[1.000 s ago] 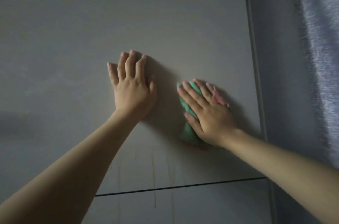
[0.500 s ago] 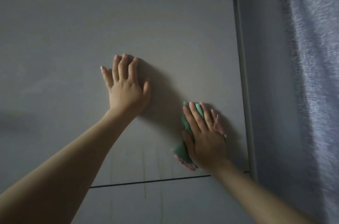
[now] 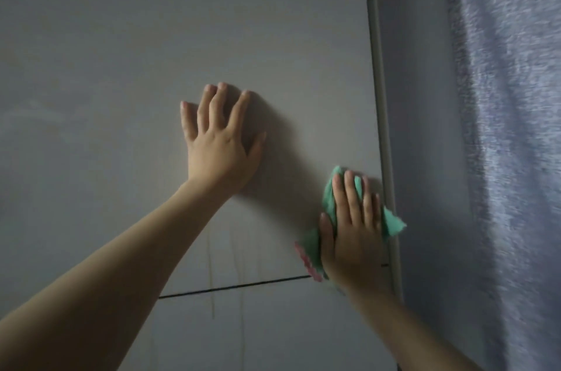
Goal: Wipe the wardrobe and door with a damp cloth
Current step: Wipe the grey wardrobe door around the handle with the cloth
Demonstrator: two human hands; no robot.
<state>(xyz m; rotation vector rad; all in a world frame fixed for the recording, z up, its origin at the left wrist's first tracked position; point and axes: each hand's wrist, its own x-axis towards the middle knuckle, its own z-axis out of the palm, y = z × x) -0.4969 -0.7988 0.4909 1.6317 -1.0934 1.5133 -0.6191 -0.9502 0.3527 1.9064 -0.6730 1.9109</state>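
Note:
A flat grey wardrobe panel [image 3: 151, 51] fills most of the view, with a thin dark horizontal seam [image 3: 230, 287] low down and faint drip streaks near it. My left hand [image 3: 220, 142] lies flat on the panel, fingers spread, holding nothing. My right hand [image 3: 353, 234] presses a green cloth [image 3: 329, 194] with a pink edge against the panel's right side, close to the vertical edge strip [image 3: 382, 127]. A corner of the cloth sticks out over that strip. Most of the cloth is hidden under my palm.
To the right of the wardrobe's edge runs a narrow grey-blue wall [image 3: 425, 97]. A bluish fuzzy curtain or hanging fabric [image 3: 513, 127] covers the far right. The light is dim.
My right hand has slid the cloth down and to the right, from the panel's middle to its right edge near the seam. My left hand has stayed flat on the panel.

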